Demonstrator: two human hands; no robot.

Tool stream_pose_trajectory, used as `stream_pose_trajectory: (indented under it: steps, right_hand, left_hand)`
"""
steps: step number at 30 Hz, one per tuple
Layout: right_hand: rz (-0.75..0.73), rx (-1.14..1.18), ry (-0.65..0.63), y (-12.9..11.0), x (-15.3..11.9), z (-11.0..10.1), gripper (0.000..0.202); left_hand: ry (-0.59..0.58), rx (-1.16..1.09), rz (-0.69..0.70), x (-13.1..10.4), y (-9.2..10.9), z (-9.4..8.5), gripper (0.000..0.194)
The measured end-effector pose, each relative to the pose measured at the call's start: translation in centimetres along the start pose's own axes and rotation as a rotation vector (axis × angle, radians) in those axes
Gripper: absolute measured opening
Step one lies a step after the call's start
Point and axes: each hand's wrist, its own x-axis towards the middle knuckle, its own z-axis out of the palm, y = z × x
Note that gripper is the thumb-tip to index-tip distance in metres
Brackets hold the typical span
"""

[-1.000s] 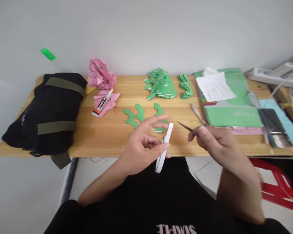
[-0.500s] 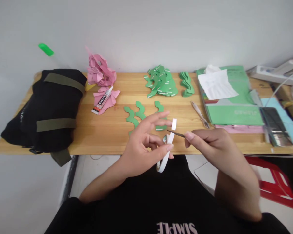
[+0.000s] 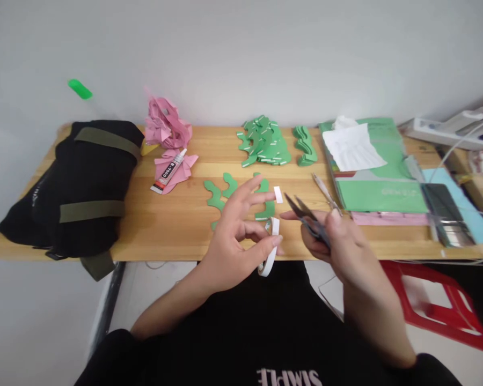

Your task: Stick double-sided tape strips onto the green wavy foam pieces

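Observation:
My left hand [image 3: 237, 241] grips a roll of white double-sided tape [image 3: 270, 257] between thumb and curled fingers. A short strip of tape [image 3: 278, 194], separate from the roll, clings to the tip of an outstretched finger of that hand. In my right hand [image 3: 342, 241] is a pair of scissors [image 3: 308, 217], blades parted and pointing toward the strip. Beneath my left hand lie wavy green paper pieces [image 3: 215, 195]; one green piece [image 3: 262, 209] behind the fingers has a white strip along its lower edge.
A heap of green pieces with white strips [image 3: 265, 142] and a wavy green stack [image 3: 305, 146] sit at the back. Pink paper scraps [image 3: 167, 123], a glue tube [image 3: 169, 171] and a black bag [image 3: 92, 187] are leftward. A pen [image 3: 325, 190], green folder [image 3: 382, 195] and phone [image 3: 446, 212] lie rightward.
The tape end has been cut off the roll and now sits on my left fingertip. My right hand has drawn back slightly, and the scissor blades now show parted.

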Motion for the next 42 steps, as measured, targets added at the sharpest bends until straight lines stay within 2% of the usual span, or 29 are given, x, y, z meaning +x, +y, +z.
stream_pose_trajectory:
  steps: [5, 9, 13, 16, 20, 22, 25, 27, 31, 38, 42]
  right_hand:
    - [-0.026, 0.153, -0.013, -0.1, 0.4, 1.3, 0.047]
    - [-0.036, 0.035, 0.07, -0.1, 0.7, 1.6, 0.032]
    - [-0.099, -0.06, 0.16, -0.2, 0.9, 2.0, 0.017]
    - [-0.115, -0.083, 0.187, -0.1, 0.9, 2.3, 0.012]
    - [-0.136, -0.1, 0.194, 0.8, 1.2, 2.4, 0.011]
    - [-0.138, -0.09, 0.19, 1.3, 1.4, 2.3, 0.014]
    - [-0.134, -0.052, 0.183, 1.5, 1.6, 2.2, 0.013]
    - [-0.148, -0.045, 0.18, 1.3, 1.5, 2.1, 0.011]
    - [-0.194, -0.088, 0.193, 0.5, 1.3, 2.0, 0.009]
    - [-0.388, -0.358, 0.29, -0.4, 0.8, 1.7, 0.007]
    - [-0.406, -0.403, 0.296, -0.3, 0.6, 1.7, 0.007]
  left_hand:
    - [0.031, 0.04, -0.052, 0.3, -0.3, 0.0, 0.072]
    - [0.084, 0.055, -0.108, 0.5, -0.6, 0.0, 0.074]
    - [0.145, 0.106, -0.085, 0.4, -0.5, 0.1, 0.082]
    - [0.157, 0.134, -0.061, 0.2, -0.8, 0.1, 0.082]
    - [0.139, 0.136, -0.064, 0.1, -2.2, 0.1, 0.085]
    - [0.162, 0.184, -0.007, 0.1, -3.0, 0.2, 0.082]
    - [0.198, 0.261, 0.172, 0.2, -3.5, 0.2, 0.08]
    - [0.133, 0.239, 0.233, 0.4, -3.2, 0.3, 0.079]
    - [-0.024, 0.121, 0.192, 1.0, -1.9, 0.3, 0.072]
    - [0.01, 0.006, 0.069, 1.1, -0.8, 0.5, 0.07]
    - [0.056, 0.031, 0.044, 1.1, -0.6, 1.0, 0.078]
